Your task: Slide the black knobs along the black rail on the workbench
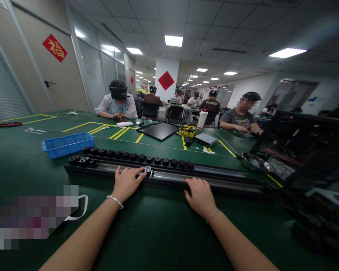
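Note:
A long black metal channel (169,181) lies across the green table before me. Inside it sits a black socket module (147,169) with a pale face, and the index finger and thumb of my left hand (127,184) close against its left side. My other left fingers rest over the channel. Farther right, my right hand (200,194) grips the near wall of the channel, fingers over the top and thumb in front. Two more socket modules (83,161) stand at the channel's left end. Just behind, a second black channel (220,171) carries a row of several socket modules (141,158).
A blue plastic bin (67,145) stands at the left, behind the channels. To the right are a metal bowl (257,162) and an open black computer case (296,146). Beyond lie a black panel (159,130), a yellow basket (187,131) and a grey box (205,139). Other people sit farther off.

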A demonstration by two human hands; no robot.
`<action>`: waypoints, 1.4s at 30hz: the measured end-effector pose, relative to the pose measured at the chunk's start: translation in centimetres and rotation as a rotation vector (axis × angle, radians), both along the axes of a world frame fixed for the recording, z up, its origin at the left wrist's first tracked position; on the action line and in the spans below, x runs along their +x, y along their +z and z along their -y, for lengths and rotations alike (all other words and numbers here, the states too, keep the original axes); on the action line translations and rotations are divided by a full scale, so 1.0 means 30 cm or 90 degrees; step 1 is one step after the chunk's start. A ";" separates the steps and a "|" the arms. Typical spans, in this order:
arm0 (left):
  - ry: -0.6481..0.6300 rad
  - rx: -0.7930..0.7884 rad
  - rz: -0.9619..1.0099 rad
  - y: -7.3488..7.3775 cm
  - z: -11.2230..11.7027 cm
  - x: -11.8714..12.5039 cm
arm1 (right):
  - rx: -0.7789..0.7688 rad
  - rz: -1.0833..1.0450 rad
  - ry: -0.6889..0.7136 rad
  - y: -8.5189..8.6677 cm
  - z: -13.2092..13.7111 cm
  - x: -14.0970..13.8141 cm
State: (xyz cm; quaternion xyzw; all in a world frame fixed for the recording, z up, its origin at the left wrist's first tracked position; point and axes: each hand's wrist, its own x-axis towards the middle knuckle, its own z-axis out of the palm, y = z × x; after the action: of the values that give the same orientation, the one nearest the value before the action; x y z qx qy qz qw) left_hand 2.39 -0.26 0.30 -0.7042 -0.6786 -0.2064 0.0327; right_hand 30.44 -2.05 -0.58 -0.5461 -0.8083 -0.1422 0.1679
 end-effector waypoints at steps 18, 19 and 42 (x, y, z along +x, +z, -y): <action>-0.008 0.005 -0.035 0.008 0.012 0.012 | 0.053 -0.019 0.015 -0.018 0.001 0.002; -0.012 0.008 -0.034 0.008 0.014 0.016 | 0.056 -0.017 0.020 -0.019 0.000 0.002; -0.017 -0.012 0.007 0.005 0.008 0.031 | 0.043 -0.016 0.030 -0.020 -0.005 0.007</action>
State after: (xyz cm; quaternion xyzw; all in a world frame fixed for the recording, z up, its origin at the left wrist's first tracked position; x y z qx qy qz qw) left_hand 3.31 -0.49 0.45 -0.7124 -0.6710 -0.2046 0.0197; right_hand 30.64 -1.90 -1.18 -0.5225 -0.8136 -0.1587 0.1997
